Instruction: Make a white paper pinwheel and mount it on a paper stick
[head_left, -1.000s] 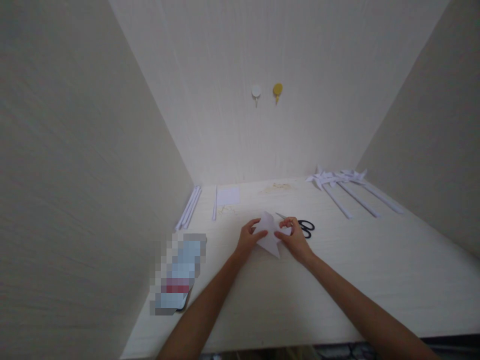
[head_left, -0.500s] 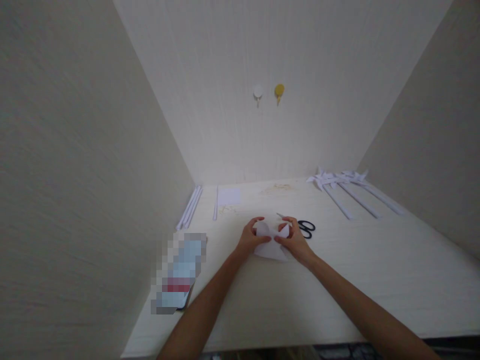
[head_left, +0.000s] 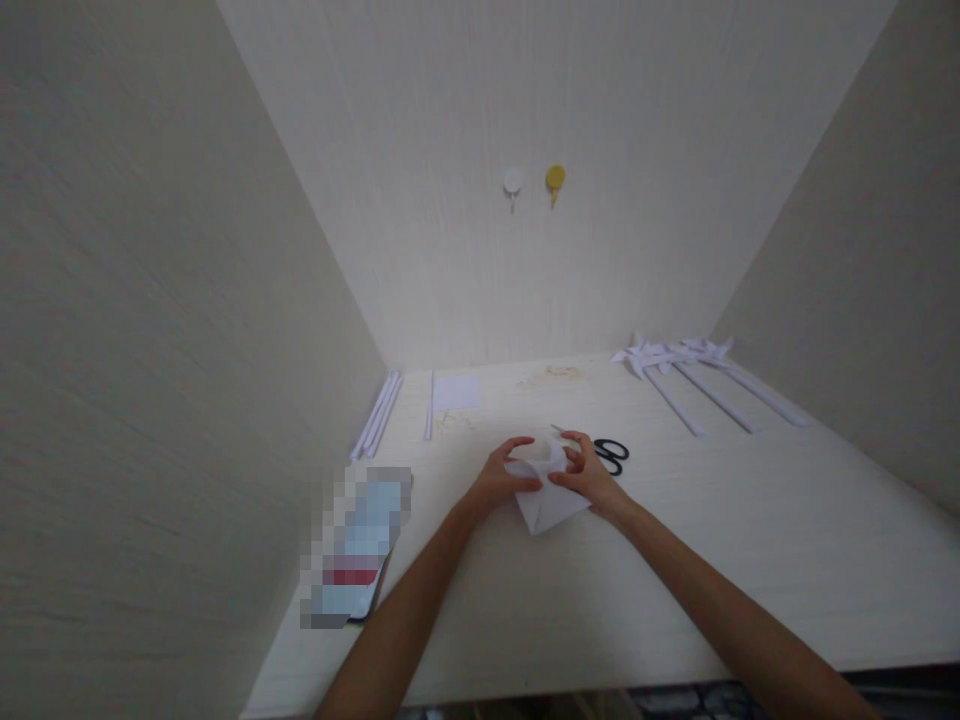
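Note:
Between my two hands is a piece of white paper (head_left: 551, 505), curled at its upper part, with a flat pointed corner toward me. My left hand (head_left: 501, 478) grips its left side between thumb and fingers. My right hand (head_left: 589, 472) has its thumb on the front of the paper and bent fingers behind the right side. Just beyond and beside my right hand lie scissors (head_left: 616, 451) with black handles; the hand hides part of them, and a blade tip shows past the fingers.
Paper pinwheels on rolled sticks (head_left: 675, 395) lie at the back right. Rolled paper sticks (head_left: 377, 415), a single stick (head_left: 429, 405) and a square paper sheet (head_left: 456, 392) lie at the back left. A phone (head_left: 367, 545) is near the left wall. Two hooks (head_left: 555, 178) hang on the back wall.
The paper has turned between my hands, so a corner now points toward me and its curled part has shifted. Both hands stay in nearly the same place.

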